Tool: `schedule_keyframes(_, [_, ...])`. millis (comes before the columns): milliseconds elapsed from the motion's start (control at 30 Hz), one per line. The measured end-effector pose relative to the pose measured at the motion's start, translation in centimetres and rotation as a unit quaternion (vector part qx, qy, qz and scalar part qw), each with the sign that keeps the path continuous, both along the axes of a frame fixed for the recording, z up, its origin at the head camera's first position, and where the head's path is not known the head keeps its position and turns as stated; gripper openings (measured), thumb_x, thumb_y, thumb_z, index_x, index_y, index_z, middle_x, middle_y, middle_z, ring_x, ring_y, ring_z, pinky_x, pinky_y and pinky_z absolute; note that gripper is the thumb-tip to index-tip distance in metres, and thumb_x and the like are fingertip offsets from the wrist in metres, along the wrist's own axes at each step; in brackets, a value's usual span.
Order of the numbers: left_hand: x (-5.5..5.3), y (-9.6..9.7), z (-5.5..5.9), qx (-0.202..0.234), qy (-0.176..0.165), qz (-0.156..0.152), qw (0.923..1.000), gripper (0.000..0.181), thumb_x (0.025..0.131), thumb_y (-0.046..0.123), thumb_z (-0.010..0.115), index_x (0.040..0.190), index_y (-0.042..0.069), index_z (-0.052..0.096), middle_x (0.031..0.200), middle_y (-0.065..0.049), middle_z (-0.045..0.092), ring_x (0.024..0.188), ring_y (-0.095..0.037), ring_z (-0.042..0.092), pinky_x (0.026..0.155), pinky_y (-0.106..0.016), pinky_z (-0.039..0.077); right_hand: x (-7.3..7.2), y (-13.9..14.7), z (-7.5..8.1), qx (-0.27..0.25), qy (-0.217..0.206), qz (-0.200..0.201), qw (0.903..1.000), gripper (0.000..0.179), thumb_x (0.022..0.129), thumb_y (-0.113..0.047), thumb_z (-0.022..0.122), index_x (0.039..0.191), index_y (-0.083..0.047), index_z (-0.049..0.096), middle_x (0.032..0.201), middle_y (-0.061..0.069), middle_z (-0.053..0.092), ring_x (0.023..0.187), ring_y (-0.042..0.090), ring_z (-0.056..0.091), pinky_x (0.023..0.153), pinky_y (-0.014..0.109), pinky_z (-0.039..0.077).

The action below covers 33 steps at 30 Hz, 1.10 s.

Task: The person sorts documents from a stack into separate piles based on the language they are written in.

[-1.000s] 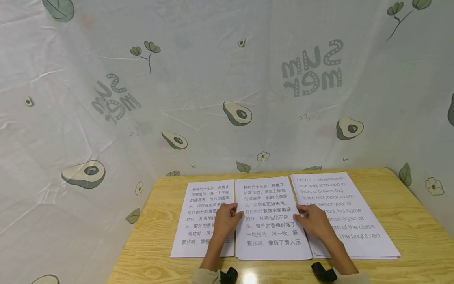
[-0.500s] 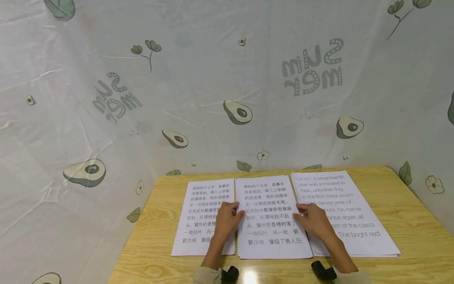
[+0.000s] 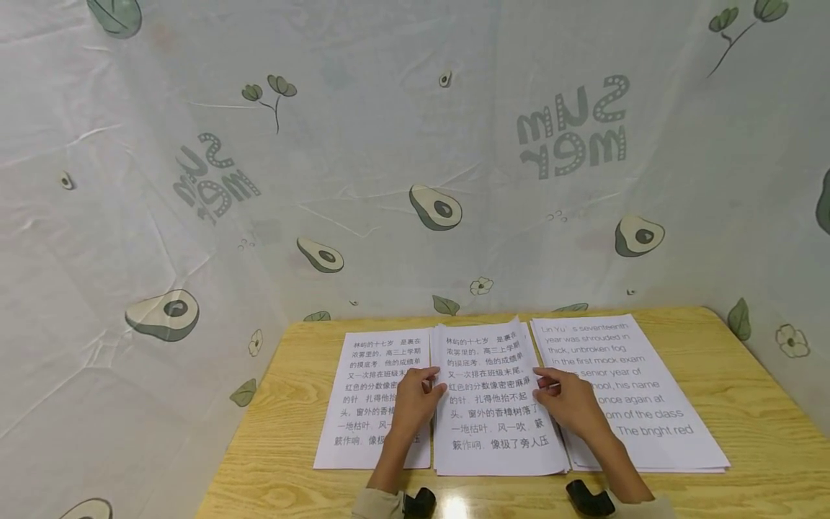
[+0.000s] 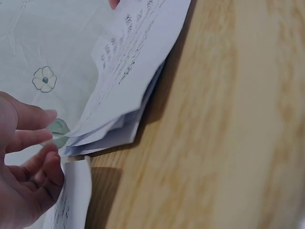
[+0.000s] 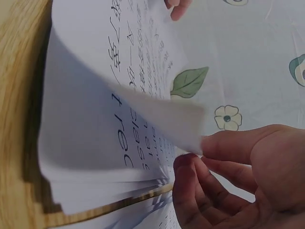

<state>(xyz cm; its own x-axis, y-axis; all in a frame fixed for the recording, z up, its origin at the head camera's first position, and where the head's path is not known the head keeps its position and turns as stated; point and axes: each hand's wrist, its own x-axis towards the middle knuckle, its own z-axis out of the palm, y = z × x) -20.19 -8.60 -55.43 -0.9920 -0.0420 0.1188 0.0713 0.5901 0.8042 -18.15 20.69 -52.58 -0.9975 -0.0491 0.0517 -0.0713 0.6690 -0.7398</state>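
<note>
A sheet of paper (image 3: 481, 425) printed with Chinese text tops the middle stack. My right hand (image 3: 570, 404) pinches its right edge between thumb and fingers. In the right wrist view that edge curls up off the stack, baring a page with English print (image 5: 86, 138) underneath. My left hand (image 3: 411, 404) pinches the sheet's left edge, where the paper also stands raised; in the left wrist view several layers (image 4: 109, 138) fan apart below it. Both hands partly cover the neighbouring papers.
To the left lies another stack with Chinese text (image 3: 350, 418); to the right, one with English text (image 3: 655, 389). All rest on a wooden table (image 3: 259, 447). A white patterned cloth (image 3: 363, 144) hangs behind the table and at the left.
The right hand has shifted slightly left, and the middle sheet's right side and upper corner have lifted and bowed. The left hand has hardly moved.
</note>
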Motion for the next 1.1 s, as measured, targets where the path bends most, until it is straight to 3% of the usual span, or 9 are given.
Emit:
schedule_keyframes(233, [-0.1, 0.2, 0.0, 0.013, 0.014, 0.006, 0.9998, 0.041, 0.089, -0.002, 0.080, 0.129, 0.004, 0.076, 0.101, -0.003, 0.074, 0.082, -0.007, 0.064, 0.071, -0.018, 0.053, -0.1, 0.2, 0.2, 0.001, 0.004, -0.003, 1.0000, 0.044, 0.094, -0.007, 0.074, 0.135, 0.008, 0.069, 0.111, 0.018, 0.077, 0.098, 0.028, 0.076, 0.079, 0.030, 0.057])
schedule_keyframes(533, [-0.3, -0.1, 0.3, 0.033, 0.014, 0.014, 0.9993, 0.043, 0.087, -0.006, 0.077, 0.128, 0.006, 0.076, 0.102, -0.003, 0.074, 0.086, -0.008, 0.068, 0.073, -0.019, 0.057, -0.1, 0.3, 0.6, -0.018, 0.000, -0.005, 0.9998, 0.044, 0.095, -0.008, 0.074, 0.136, 0.006, 0.068, 0.113, 0.019, 0.077, 0.101, 0.032, 0.077, 0.078, 0.028, 0.057])
schedule_keyframes(733, [-0.3, -0.8, 0.5, 0.050, 0.000, 0.012, 0.9987, 0.042, 0.089, -0.006, 0.075, 0.129, 0.007, 0.076, 0.104, -0.004, 0.074, 0.089, -0.011, 0.068, 0.075, -0.021, 0.058, -0.2, 0.0, 0.6, -0.069, -0.035, 0.002, 0.9970, 0.047, 0.097, -0.008, 0.072, 0.141, 0.006, 0.064, 0.120, 0.022, 0.074, 0.107, 0.033, 0.076, 0.074, 0.023, 0.058])
schedule_keyframes(1100, [-0.2, -3.5, 0.6, 0.070, -0.008, 0.018, 0.9974, 0.040, 0.093, -0.004, 0.073, 0.131, 0.008, 0.075, 0.109, -0.007, 0.074, 0.088, -0.014, 0.068, 0.073, -0.023, 0.059, -0.3, -2.0, 0.6, -0.162, -0.100, 0.021, 0.9815, 0.052, 0.100, -0.004, 0.066, 0.150, 0.006, 0.055, 0.134, 0.028, 0.065, 0.109, 0.026, 0.073, 0.077, 0.027, 0.062])
